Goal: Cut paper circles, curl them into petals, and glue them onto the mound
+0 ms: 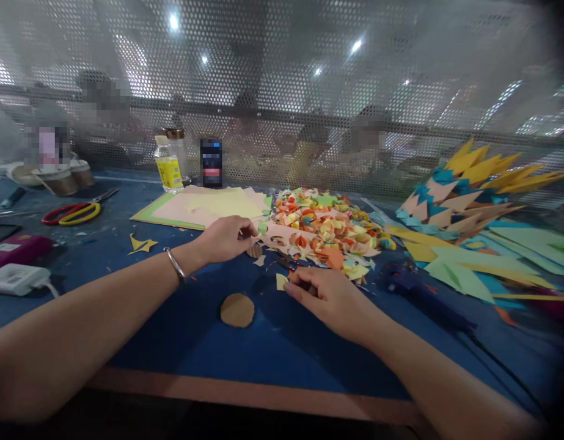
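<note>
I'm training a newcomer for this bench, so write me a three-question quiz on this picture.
1. True or false: the right hand holds a pale yellow paper piece.
2. Which lies nearest the front edge of the table? A) bottle B) brown disc C) phone
3. Fill in: the scissors have one red handle and one ___ handle.

Key: 1. True; 2. B; 3. yellow.

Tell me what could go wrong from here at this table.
The small yellow paper piece pinched in the right hand could slip and be lost among the similar scraps in the pile of cut paper. The glue gun lies to the right of that hand; if hot, it might burn skin. The bottle stands right by the stacked sheets and, if knocked, might topple onto them.
</note>
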Demonstrator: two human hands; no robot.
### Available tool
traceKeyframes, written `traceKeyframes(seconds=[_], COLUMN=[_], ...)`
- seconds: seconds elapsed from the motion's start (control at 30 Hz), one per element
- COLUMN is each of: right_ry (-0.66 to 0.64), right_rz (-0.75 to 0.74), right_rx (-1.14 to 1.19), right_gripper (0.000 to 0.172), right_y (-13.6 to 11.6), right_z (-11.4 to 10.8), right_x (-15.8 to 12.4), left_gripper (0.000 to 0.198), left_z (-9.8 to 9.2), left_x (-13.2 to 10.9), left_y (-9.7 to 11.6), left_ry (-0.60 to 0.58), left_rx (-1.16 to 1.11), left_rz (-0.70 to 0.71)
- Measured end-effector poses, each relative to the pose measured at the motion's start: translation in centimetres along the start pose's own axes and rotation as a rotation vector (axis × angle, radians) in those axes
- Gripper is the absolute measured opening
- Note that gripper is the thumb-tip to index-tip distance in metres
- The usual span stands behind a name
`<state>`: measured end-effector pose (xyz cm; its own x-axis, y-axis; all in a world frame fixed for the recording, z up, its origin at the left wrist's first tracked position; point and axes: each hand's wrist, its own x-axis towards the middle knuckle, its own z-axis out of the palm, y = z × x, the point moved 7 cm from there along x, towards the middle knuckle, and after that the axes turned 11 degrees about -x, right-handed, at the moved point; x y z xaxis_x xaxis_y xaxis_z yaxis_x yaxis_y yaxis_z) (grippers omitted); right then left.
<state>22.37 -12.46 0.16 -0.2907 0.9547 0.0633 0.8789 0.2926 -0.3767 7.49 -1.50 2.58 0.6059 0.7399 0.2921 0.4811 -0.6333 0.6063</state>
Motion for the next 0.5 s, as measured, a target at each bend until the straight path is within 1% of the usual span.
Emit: traceKeyframes(seconds=[0.13,0.23,0.3,0.43,0.5], right_ry=[0.024,0.045,0.082,0.221,0.261], right_rz=[0.01,0.014,0.03,0.067,0.08], right_rx=[0.003,0.012,0.007,-0.063,-0.084], right_gripper=[0.033,0.034,0.035,0.034,0.031], right_y=[0.1,0.3,0.8,2.0,2.6], right_z=[-0.1,-0.4,-0.9,-2.6,-3.1], right_x=[0.0,-0.1,-0.3,-0.7,-0.8], left_gripper=[0.023,0.024,0.022,0.02,0.019], left_z=[0.2,0.7,1.0,0.8,0.5], left_x=[-0.1,-0.1,-0.1,-0.1,0.0], left_y=[0.1,0.1,0.2,0.2,0.0], left_ry=[-0.016,-0.089,-0.121,-0.102,-0.072], left_rx=[0.117,0.117,0.107,0.126,0.15], left_rz=[0.027,0.033,0.039,0.023,0.004])
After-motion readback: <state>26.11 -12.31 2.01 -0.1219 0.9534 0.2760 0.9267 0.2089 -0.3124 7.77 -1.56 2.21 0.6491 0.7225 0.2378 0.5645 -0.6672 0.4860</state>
